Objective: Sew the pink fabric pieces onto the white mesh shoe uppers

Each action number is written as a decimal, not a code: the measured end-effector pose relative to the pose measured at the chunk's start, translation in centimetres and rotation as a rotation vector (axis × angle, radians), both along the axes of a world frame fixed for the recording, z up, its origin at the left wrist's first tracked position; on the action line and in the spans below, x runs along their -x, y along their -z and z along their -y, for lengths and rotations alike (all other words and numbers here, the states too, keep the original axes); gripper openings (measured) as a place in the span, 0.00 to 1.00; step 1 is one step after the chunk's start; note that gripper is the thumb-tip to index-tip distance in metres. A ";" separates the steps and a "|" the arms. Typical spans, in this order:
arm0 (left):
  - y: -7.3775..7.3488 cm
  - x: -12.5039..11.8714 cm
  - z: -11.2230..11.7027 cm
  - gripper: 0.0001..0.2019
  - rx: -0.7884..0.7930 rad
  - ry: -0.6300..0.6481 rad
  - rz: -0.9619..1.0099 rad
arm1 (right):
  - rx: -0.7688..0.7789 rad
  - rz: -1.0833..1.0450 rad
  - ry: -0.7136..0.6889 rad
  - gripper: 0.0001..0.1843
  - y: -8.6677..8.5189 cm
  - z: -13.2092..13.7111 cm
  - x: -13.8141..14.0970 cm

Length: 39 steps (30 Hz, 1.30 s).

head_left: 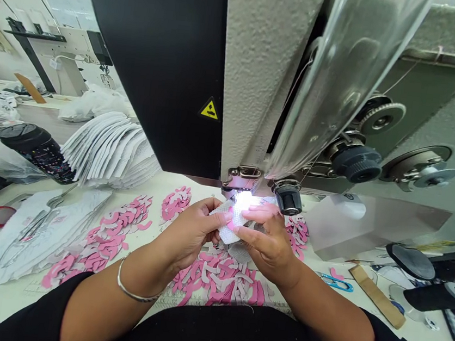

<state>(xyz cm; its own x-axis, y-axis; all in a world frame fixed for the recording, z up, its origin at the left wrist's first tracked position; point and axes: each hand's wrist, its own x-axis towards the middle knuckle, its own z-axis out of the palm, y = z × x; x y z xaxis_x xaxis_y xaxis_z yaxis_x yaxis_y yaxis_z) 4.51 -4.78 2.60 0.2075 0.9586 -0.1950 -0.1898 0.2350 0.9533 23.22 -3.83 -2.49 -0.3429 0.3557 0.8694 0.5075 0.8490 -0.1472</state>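
Firmly pinched between the left hand point(187, 231) and right hand point(264, 240), a white mesh piece point(232, 220), apparently kept flat and steady, with the sewing machine's presser foot point(240, 180) just beyond the fingertips. Nearer than both hands, loose pink foam strips point(218, 282); left of the left hand, stacked mesh panels point(109, 149). Needle area lost in glare; mesh underside hidden.
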 end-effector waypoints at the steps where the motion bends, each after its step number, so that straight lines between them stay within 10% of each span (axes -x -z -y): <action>1: 0.0 0.0 -0.3 0.14 -0.004 0.016 -0.020 | 0.010 -0.003 0.002 0.15 -0.2 -0.1 0.0; 39: -0.1 -0.1 -1.1 0.12 0.021 0.043 -0.050 | 0.143 -0.030 -0.075 0.13 -1.2 -1.1 -0.5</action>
